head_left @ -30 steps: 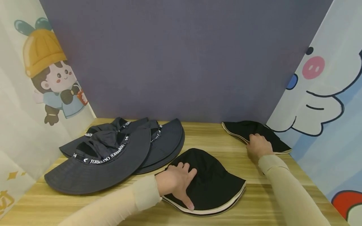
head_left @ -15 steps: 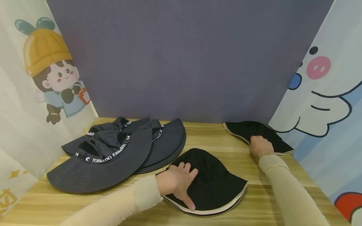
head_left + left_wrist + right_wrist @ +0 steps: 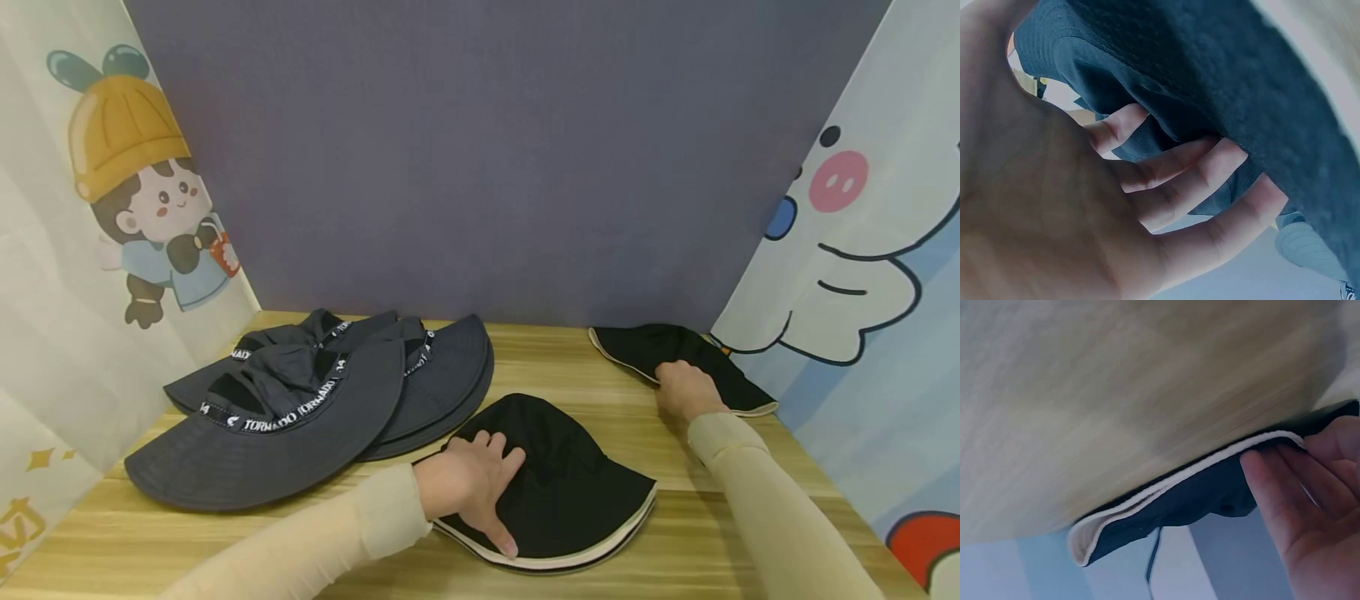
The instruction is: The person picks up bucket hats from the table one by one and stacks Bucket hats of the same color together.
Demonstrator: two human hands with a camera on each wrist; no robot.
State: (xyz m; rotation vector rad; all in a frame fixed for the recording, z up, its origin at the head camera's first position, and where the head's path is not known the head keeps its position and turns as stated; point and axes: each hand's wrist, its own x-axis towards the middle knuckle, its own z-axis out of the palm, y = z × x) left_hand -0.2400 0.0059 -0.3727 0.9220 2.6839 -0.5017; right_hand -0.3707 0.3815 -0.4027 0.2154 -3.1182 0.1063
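Observation:
A black bucket hat (image 3: 558, 483) with cream trim lies near the front middle of the table, its brim showing a doubled edge. My left hand (image 3: 476, 483) rests on its left side with fingers spread and the thumb down by the trim; the left wrist view shows the fingertips (image 3: 1266, 194) against dark cloth. Farther back on the right is a second black bucket hat (image 3: 723, 375), flattened, with the same pale edging. My right hand (image 3: 686, 390) pinches its near brim, and in the right wrist view the cream edge (image 3: 1216, 456) runs in between thumb and fingers.
Several dark grey wide-brimmed hats (image 3: 255, 467) with lettered bands overlap in a pile at the left. A grey panel (image 3: 480, 167) stands behind the wooden table (image 3: 540, 358). Printed cartoon sheets flank both sides, the right one (image 3: 862, 325) close to the far hat.
Over the last half second my right hand and the far hat shift slightly left, and the hat's right side dips a little. The left hand and front hat hold still.

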